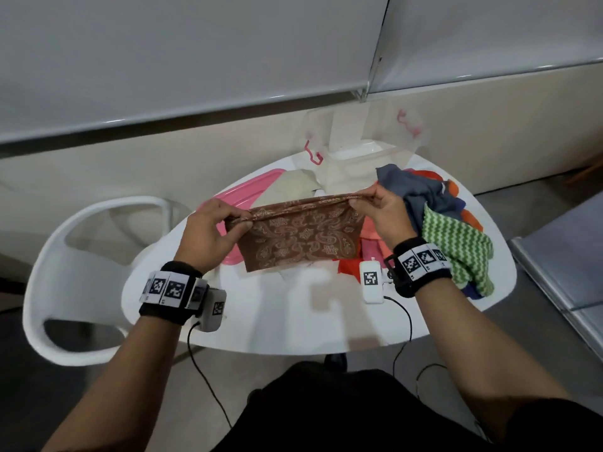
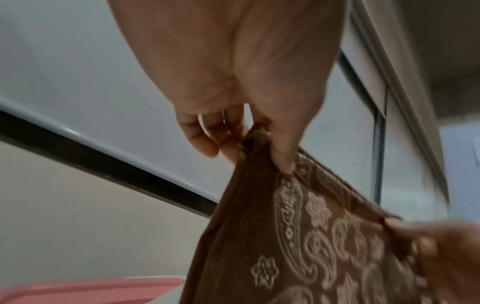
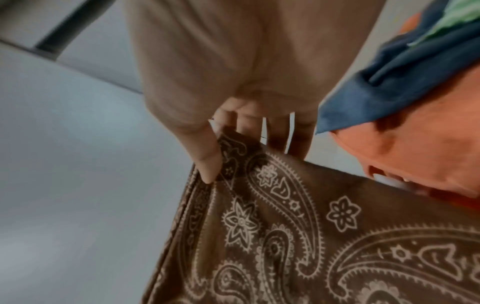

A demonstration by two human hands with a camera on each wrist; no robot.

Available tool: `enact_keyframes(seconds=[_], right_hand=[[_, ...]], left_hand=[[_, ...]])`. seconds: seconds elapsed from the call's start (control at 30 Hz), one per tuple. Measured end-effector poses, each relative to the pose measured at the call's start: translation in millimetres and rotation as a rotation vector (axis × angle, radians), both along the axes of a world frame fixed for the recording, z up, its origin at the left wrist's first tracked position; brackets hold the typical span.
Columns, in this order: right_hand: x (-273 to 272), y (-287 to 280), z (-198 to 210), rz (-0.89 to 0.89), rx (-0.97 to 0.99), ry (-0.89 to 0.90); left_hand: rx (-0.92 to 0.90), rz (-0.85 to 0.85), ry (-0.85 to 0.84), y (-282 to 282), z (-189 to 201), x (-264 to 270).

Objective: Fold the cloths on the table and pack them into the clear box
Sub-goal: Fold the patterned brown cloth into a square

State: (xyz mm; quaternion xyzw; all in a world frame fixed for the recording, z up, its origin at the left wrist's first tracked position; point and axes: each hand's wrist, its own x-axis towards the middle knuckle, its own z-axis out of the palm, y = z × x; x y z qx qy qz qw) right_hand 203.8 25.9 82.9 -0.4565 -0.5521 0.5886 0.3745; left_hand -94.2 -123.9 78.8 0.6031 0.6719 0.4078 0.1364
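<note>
a: left hand (image 1: 208,233) and right hand (image 1: 381,213), fingers pinched on the brown paisley cotton cloth (image 1: 293,236), stretched above the white round counter (image 1: 261,321).
b: mid-fold, i'd say; next, halve it again, then the clear plastic box (image 1: 355,158).

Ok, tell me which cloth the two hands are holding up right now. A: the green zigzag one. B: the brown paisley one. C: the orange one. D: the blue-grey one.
B: the left hand and right hand each pinch a top corner of the brown paisley cloth, stretched between them above the table.
</note>
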Motion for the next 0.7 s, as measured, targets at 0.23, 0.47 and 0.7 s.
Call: enact_keyframes(seconds=[0.23, 0.47, 0.7], right_hand=[[18.1, -32.3, -31.2, 0.079, -0.201, -0.004], [22.7, -40.1, -97.7, 0.070, -0.186, -0.256], [21.5, -43.9, -137.2, -0.103, -0.137, -0.531]], left_hand=[[-0.333, -0.098, -0.472, -23.7, -13.7, 6.8], [-0.492, 0.034, -0.428, -15.7, -64.2, 11.3], [-0.759, 0.280, -0.007, -27.7, -154.9, 21.9]])
